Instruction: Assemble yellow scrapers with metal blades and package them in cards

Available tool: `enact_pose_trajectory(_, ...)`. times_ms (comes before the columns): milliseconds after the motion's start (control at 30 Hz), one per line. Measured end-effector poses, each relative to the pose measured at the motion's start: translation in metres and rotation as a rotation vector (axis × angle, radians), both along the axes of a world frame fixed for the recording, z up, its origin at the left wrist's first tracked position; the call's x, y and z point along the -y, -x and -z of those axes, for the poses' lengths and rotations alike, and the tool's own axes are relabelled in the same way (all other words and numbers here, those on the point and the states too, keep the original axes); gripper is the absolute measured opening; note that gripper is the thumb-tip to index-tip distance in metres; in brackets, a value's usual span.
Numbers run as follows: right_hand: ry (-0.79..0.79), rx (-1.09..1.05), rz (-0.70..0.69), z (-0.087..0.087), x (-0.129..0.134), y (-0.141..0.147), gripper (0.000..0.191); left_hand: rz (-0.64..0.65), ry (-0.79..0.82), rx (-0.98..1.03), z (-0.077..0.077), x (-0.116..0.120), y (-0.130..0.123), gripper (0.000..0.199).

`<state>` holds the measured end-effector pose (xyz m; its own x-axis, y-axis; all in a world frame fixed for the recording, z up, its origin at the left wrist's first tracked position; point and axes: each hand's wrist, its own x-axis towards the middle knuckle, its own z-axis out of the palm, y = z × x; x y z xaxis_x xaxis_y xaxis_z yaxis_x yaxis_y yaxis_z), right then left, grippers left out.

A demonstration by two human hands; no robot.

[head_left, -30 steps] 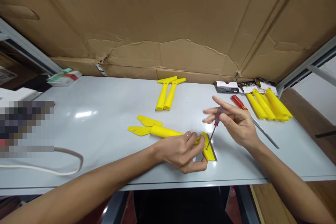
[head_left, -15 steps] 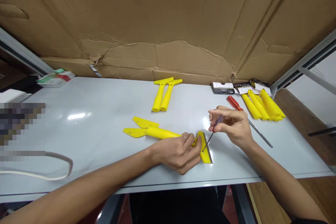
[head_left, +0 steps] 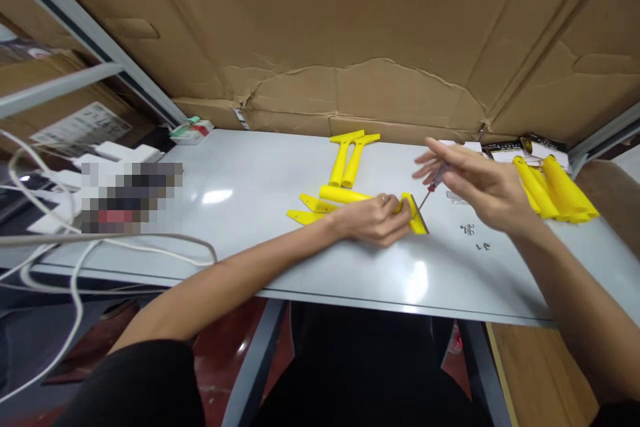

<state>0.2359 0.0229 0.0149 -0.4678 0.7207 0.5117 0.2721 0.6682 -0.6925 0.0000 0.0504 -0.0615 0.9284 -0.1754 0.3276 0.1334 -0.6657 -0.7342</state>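
- Head view: the left hand point(head_left: 381, 220) has its fingers clamped around the scraper point(head_left: 345, 195), probably to stop it twisting; it lies mid-table, blade edge facing right.
- A screwdriver point(head_left: 438, 179) slants onto the scraper's head, between thumb and spread fingers of the right hand point(head_left: 483, 190); blur hides whether they grip it.
- Metal bits point(head_left: 467, 229) lie in clusters near the right wrist, seemingly for easy reach.
- Two handles point(head_left: 339, 163) rest side by side farther back, presumably out of the way.
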Motion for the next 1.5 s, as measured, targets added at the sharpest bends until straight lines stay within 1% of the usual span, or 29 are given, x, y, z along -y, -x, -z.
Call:
enact_pose_trajectory(67,-0.088,0.213,0.037,-0.023,-0.011,0.000,0.032,-0.052,0.035,-0.035,0.001,-0.012,-0.002,0.025)
enact_pose_trajectory(133,-0.087,0.425,0.069,-0.042,-0.022,-0.001,0.019,-0.109,0.056,-0.084,0.004,-0.020,-0.004,0.028)
enact_pose_trajectory(167,-0.084,0.525,0.079,-0.048,-0.026,-0.001,0.016,-0.126,0.069,-0.102,0.005,-0.022,-0.005,0.029)
enact_pose_trajectory(233,-0.104,0.682,0.121,-0.054,-0.030,0.000,0.015,-0.124,0.106,-0.114,0.009,-0.024,-0.008,0.030)
enact_pose_trajectory(367,-0.184,0.901,0.194,-0.053,-0.023,0.006,0.021,-0.114,0.155,-0.107,0.014,-0.021,-0.011,0.031)
enact_pose_trajectory(467,-0.268,1.019,0.265,-0.048,-0.016,0.012,0.023,-0.113,0.112,-0.132,0.016,-0.020,-0.011,0.033)
enact_pose_trajectory(533,-0.281,1.079,0.314,-0.045,-0.014,0.013,0.026,-0.112,0.084,-0.138,0.017,-0.020,-0.010,0.034)
enact_pose_trajectory(600,-0.291,1.136,0.381,-0.042,-0.013,0.013,0.032,-0.117,0.081,-0.144,0.017,-0.020,-0.009,0.033)
enact_pose_trajectory(667,-0.334,1.220,0.458,-0.038,-0.014,0.010,0.038,-0.127,0.103,-0.157,0.016,-0.020,-0.009,0.032)
enact_pose_trajectory(733,-0.371,1.284,0.498,-0.033,-0.015,0.006,0.042,-0.140,0.124,-0.166,0.015,-0.020,-0.008,0.031)
enact_pose_trajectory(867,-0.373,1.224,0.472,-0.026,-0.020,-0.001,0.049,-0.151,0.120,-0.162,0.014,-0.019,-0.006,0.032)
enact_pose_trajectory(967,-0.365,1.246,0.453,-0.027,-0.021,0.001,0.059,-0.142,0.139,-0.148,0.015,-0.020,-0.006,0.031)
enact_pose_trajectory(1033,-0.338,1.248,0.443,-0.030,-0.020,0.003,0.060,-0.130,0.158,-0.135,0.016,-0.020,-0.006,0.030)
enact_pose_trajectory(1100,-0.305,1.174,0.394,-0.031,-0.018,0.004,0.053,-0.110,0.166,-0.112,0.018,-0.022,-0.007,0.028)
enact_pose_trajectory(1233,-0.214,0.966,0.142,-0.027,-0.018,0.004,0.028,-0.082,0.217,-0.057,0.021,-0.023,-0.007,0.024)
enact_pose_trajectory(1267,-0.196,0.930,0.095,-0.025,-0.018,0.005,0.024,-0.085,0.221,-0.055,0.021,-0.022,-0.007,0.024)
enact_pose_trajectory(1300,-0.183,0.902,0.066,-0.024,-0.018,0.005,0.025,-0.091,0.209,-0.060,0.021,-0.022,-0.007,0.024)
enact_pose_trajectory(1400,-0.167,0.861,0.064,-0.023,-0.019,0.009,0.038,-0.116,0.142,-0.086,0.019,-0.019,-0.007,0.027)
enact_pose_trajectory(1433,-0.167,0.857,0.071,-0.024,-0.019,0.011,0.039,-0.118,0.139,-0.089,0.018,-0.018,-0.007,0.027)
enact_pose_trajectory(1500,-0.169,0.861,0.088,-0.027,-0.019,0.013,0.035,-0.112,0.167,-0.083,0.018,-0.016,-0.007,0.025)
